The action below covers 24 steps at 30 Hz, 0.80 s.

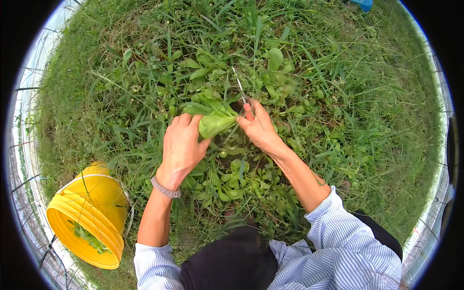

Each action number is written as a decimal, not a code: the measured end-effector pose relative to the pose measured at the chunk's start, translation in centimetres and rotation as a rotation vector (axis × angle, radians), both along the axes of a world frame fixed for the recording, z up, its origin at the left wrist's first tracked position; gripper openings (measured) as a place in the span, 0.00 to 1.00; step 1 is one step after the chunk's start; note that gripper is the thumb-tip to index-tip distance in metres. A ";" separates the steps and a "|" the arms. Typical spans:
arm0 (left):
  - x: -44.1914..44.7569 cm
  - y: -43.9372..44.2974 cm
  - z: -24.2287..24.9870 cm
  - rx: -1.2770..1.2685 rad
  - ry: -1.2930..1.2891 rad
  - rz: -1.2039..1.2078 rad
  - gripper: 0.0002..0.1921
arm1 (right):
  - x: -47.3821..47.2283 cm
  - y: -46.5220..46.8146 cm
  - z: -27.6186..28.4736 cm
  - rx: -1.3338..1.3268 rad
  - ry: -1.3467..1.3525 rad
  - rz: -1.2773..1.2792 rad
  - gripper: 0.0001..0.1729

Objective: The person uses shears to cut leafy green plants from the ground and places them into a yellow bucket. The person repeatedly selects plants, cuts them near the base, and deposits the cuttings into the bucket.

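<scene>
My left hand (184, 145) is closed around a light green leafy plant (217, 123), likely a lettuce-type green, whose leaves fan out past my fingers. The stem end points right, towards my right hand (261, 127). In that hand is a slim tool with a red handle (248, 111) and a narrow metal blade (238, 82), probably a small knife. The blade points away from me, up over the greenery. My right thumb and fingertips touch the plant's stem end. Part of the tool's handle is hidden in my palm.
A yellow plastic bucket (105, 203) lies tipped on its side at the left, with some green leaves (90, 237) inside. Low leafy plants (232, 181) and tall grass surround my hands. A blue object (363, 4) shows at the top right edge.
</scene>
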State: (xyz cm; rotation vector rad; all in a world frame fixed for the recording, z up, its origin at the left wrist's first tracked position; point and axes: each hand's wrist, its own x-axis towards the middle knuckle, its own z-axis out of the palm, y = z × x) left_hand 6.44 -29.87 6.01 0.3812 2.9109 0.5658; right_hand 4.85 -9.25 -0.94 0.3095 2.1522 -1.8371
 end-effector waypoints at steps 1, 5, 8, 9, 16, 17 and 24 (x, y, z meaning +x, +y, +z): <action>0.5 0.4 0.8 -0.046 0.022 -0.026 0.23 | 0.5 1.3 0.8 0.146 -0.043 0.018 0.29; 1.5 2.0 3.4 -0.013 0.106 -0.113 0.27 | 3.5 5.9 5.3 0.299 -0.034 -0.077 0.28; 2.0 2.6 5.2 0.087 0.198 -0.085 0.25 | 5.1 8.5 9.9 0.473 -0.034 -0.147 0.27; 2.1 2.8 5.8 0.159 0.250 -0.073 0.23 | 5.6 9.4 11.7 0.576 0.105 -0.125 0.27; 2.2 4.8 10.9 0.554 0.558 -0.119 0.19 | 4.4 12.2 21.9 0.585 0.737 -0.131 0.31; 2.2 5.1 11.6 0.595 0.597 -0.139 0.20 | 3.8 12.0 22.6 0.603 0.767 -0.065 0.30; 1.7 7.9 13.8 0.631 0.517 -0.303 0.41 | 4.0 8.8 25.3 0.342 0.598 0.276 0.35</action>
